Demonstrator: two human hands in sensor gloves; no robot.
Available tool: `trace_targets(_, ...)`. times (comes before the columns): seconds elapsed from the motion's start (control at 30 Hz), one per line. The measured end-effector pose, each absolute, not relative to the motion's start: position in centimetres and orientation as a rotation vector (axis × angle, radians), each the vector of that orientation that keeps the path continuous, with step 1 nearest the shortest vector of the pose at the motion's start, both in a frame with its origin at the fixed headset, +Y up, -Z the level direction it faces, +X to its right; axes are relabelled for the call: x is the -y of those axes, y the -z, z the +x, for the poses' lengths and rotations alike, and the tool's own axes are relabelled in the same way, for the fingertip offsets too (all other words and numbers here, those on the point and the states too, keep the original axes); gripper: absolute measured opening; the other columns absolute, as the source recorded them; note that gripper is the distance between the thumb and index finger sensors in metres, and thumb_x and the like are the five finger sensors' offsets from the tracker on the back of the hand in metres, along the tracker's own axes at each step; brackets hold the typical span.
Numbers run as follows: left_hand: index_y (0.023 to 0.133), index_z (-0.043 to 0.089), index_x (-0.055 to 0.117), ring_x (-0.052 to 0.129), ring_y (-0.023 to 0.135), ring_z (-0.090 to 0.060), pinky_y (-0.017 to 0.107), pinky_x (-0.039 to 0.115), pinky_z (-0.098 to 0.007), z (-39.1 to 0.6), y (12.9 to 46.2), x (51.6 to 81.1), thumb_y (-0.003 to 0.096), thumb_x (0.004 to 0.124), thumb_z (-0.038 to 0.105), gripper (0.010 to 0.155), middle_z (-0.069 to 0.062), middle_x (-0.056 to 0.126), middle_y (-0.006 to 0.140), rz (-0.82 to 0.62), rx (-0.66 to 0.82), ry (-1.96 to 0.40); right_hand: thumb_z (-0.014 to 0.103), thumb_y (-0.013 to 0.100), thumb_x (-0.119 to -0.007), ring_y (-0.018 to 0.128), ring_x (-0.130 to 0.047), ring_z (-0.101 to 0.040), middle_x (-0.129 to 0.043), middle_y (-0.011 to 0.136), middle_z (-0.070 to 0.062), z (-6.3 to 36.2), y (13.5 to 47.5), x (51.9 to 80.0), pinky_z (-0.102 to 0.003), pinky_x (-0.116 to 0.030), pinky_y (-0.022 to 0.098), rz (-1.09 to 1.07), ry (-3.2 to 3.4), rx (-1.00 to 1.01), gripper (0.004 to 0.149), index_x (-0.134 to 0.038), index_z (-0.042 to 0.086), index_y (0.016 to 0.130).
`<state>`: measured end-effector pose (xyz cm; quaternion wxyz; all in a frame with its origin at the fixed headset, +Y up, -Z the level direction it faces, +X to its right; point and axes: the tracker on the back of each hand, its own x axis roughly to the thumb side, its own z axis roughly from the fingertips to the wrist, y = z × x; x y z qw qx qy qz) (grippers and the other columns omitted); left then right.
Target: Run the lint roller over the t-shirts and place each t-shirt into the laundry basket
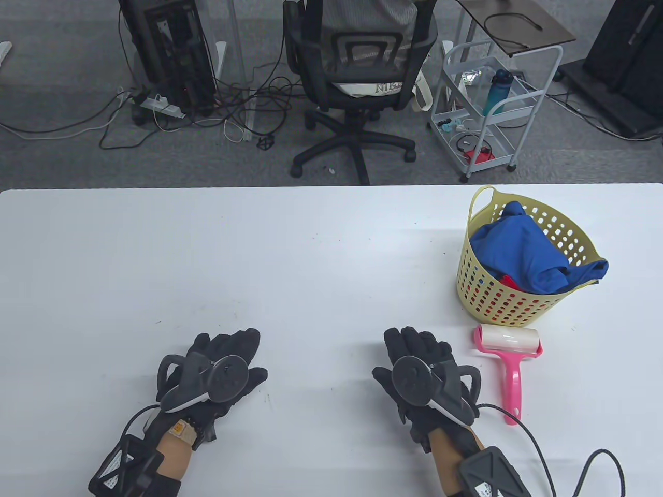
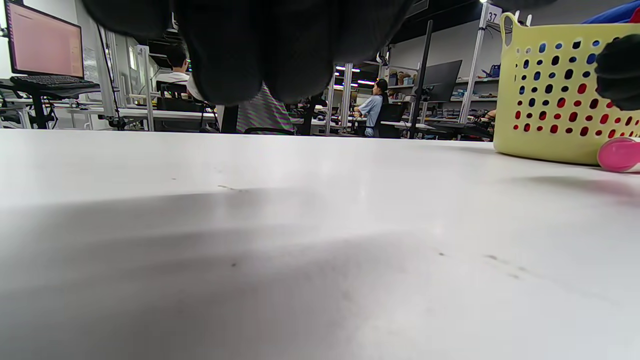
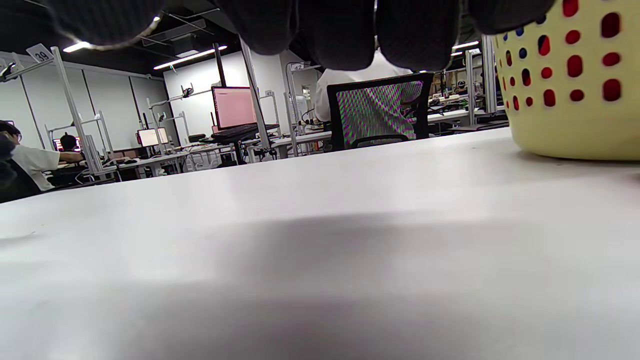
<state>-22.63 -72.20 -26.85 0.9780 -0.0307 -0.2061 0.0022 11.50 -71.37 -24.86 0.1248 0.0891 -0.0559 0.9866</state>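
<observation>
Your desk (image 1: 259,248) looks smooth and matt; the basket (image 1: 523,305) glossy perforated plastic, holding soft blue cloth (image 1: 523,253).

Partly legible "NIK…" lettering on the pale cloth bag (image 1: 380,89) resting on the black mesh office chair (image 1: 357,67) beyond the table. "37" on a small white tag (image 2: 493,13) atop a metal upright in the left wrist view. In the right wrist view, "39" on a white tag (image 3: 39,53) topping a metal post, "42" on a small tag (image 3: 298,66) further back.
</observation>
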Motion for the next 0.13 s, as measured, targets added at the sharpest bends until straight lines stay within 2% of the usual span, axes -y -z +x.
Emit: trace_targets(0.13,0.108,0.017,0.057,0.082,0.097,-0.041,0.068,0.058,-0.07,-22.42,26.93,72.56,0.043,0.055,0.062,0.079,-0.012,0.08,0.107,-0.089,0.416,0.025,0.056,0.039,-0.064,0.089,-0.067,-0.05,-0.058,0.101,-0.019,11.73,24.98,71.58,-0.067,-0.06,0.062,0.248,-2.87,0.132,0.072,-0.054,0.018,0.099)
